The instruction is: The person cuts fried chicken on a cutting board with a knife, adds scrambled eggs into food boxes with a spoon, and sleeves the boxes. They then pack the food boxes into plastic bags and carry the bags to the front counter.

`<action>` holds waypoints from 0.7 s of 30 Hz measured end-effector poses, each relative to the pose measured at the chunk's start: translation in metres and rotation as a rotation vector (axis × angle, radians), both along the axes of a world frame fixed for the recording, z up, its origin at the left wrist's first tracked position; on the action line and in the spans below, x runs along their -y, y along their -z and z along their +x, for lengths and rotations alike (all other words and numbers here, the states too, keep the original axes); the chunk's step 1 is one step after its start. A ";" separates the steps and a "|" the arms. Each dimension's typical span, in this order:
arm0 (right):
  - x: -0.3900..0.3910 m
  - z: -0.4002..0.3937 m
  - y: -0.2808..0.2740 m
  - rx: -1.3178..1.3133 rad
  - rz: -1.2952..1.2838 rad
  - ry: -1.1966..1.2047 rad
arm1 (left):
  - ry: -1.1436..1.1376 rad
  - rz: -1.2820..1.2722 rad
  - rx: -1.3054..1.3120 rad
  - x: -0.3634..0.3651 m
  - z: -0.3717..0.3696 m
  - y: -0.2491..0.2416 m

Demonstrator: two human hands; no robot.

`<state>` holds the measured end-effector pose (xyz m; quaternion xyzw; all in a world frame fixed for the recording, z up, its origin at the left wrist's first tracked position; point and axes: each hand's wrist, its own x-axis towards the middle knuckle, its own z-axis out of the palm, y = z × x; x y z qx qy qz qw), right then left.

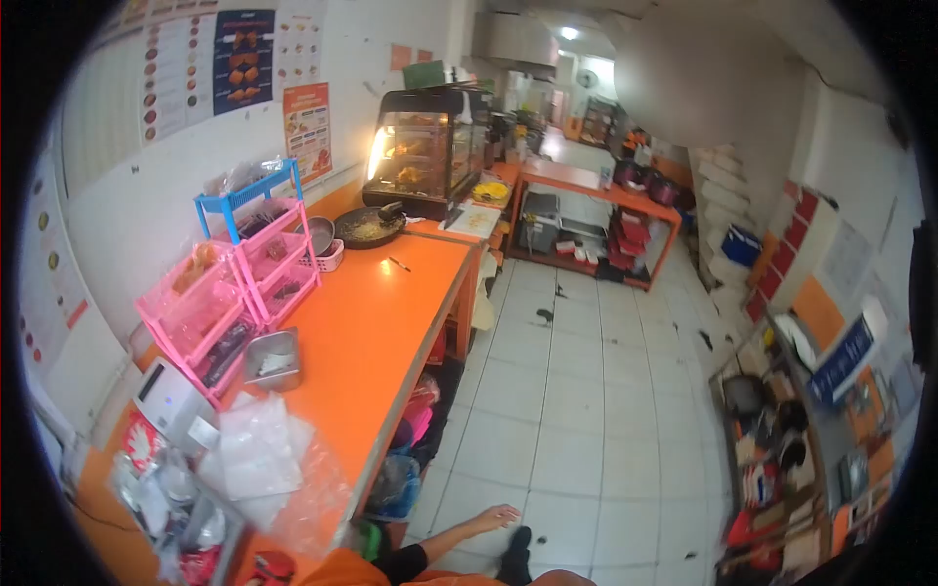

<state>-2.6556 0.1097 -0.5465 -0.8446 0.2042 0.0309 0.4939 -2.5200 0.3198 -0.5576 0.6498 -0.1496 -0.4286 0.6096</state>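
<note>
My left hand (499,516) reaches out over the white tiled floor (576,459), low in the view. Its fingers look loosely stretched and hold nothing that I can see. A black shoe (517,555) shows just below the hand. To the left runs a long orange counter (376,317), apart from the hand. My right hand is out of view.
On the counter stand pink racks (210,313), a metal container (274,359), plastic bags (259,449), a dark pan (368,228) and a lit food display case (420,151). A cluttered shelf (772,439) lines the right side. An orange table (606,190) stands farther back.
</note>
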 end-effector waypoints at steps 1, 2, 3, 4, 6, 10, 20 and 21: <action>0.017 0.028 0.006 -0.010 0.005 -0.029 | -0.098 -0.038 0.025 0.010 0.029 0.007; 0.029 0.056 0.011 -0.029 0.012 -0.053 | -0.192 -0.068 0.055 0.014 0.061 0.016; 0.051 0.086 0.015 -0.036 0.011 -0.070 | -0.254 -0.081 0.075 0.017 0.098 0.023; 0.072 0.113 0.017 -0.054 0.005 -0.086 | -0.314 -0.091 0.083 0.021 0.127 0.029; 0.114 0.171 0.019 -0.093 -0.024 -0.103 | -0.397 -0.030 0.063 0.030 0.182 0.018; 0.213 0.288 0.014 -0.168 -0.114 -0.046 | -0.577 -0.154 0.132 0.046 0.299 0.049; 0.430 0.613 0.118 -0.266 -0.232 0.234 | -1.015 -0.258 0.226 0.048 0.439 -0.011; 0.424 0.654 0.137 -0.201 -0.124 0.157 | -1.011 -0.256 0.225 0.043 0.472 -0.012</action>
